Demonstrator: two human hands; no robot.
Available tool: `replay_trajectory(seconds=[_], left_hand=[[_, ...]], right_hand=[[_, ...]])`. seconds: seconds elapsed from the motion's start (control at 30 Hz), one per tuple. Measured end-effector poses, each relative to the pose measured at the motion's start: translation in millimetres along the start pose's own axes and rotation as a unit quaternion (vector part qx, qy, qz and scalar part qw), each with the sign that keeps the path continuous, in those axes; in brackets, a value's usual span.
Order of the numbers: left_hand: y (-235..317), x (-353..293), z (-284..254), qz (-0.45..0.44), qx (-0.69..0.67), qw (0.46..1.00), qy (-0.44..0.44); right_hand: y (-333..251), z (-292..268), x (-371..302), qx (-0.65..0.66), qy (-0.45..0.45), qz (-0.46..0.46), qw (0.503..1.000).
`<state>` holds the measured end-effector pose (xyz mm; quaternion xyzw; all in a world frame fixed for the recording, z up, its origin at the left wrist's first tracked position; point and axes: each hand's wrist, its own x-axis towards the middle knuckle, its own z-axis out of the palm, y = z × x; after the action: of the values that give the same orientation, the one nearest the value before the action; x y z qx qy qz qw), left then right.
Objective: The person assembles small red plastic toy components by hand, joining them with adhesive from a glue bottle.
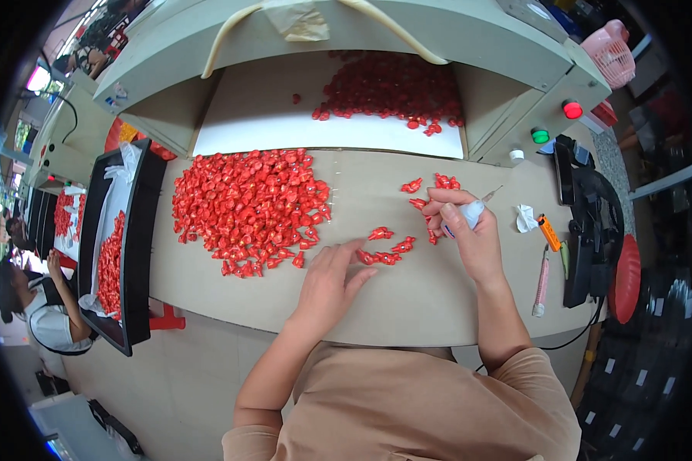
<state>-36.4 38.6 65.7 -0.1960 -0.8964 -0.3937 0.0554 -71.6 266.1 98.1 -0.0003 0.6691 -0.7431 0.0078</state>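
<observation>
My right hand (469, 234) is closed around a small white squeeze bottle (470, 213), whose thin needle tip points up and to the right. Several small red figure-like pieces (411, 185) lie beside and partly under its fingers. My left hand (332, 283) rests on the tabletop, thumb and index finger apart. Near its fingertips lies a short row of red pieces (384, 258), and the index finger seems to touch the closest one. Just above that row is another red piece (380, 233). A large heap of the same red pieces (246, 203) spreads to the left.
Ahead stands a grey cabinet (507, 115) with more red pieces (392, 88) inside on white sheeting. A black tray (136, 292) is at the left. On the right are crumpled tissue (525, 218), an orange cutter (549, 232) and a pink pen-like tool (542, 284). Another person sits far left.
</observation>
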Motion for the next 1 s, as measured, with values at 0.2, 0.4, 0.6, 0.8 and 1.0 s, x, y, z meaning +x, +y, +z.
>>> replay_trajectory(seconds=[0.2, 0.4, 0.6, 0.8, 1.0], left_hand=[[5, 20, 16, -0.005, 0.077, 0.993, -0.085], [13, 52, 52, 0.041, 0.021, 0.995, -0.092], [-6, 70, 8, 0.060, 0.133, 0.989, 0.018], [-44, 87, -30, 0.001, 0.297, 0.954, 0.043], [-43, 90, -33, 0.002, 0.362, 0.932, -0.035]], right_hand=[[-9, -5, -5, 0.006, 0.005, -0.008, 1.000], [-7, -3, -11, 0.003, -0.009, -0.068, 0.998], [-5, -1, -10, 0.024, -0.006, -0.090, 0.996], [-5, 0, -16, 0.019, -0.051, -0.044, 0.998], [5, 19, -13, -0.037, -0.044, -0.061, 0.996]])
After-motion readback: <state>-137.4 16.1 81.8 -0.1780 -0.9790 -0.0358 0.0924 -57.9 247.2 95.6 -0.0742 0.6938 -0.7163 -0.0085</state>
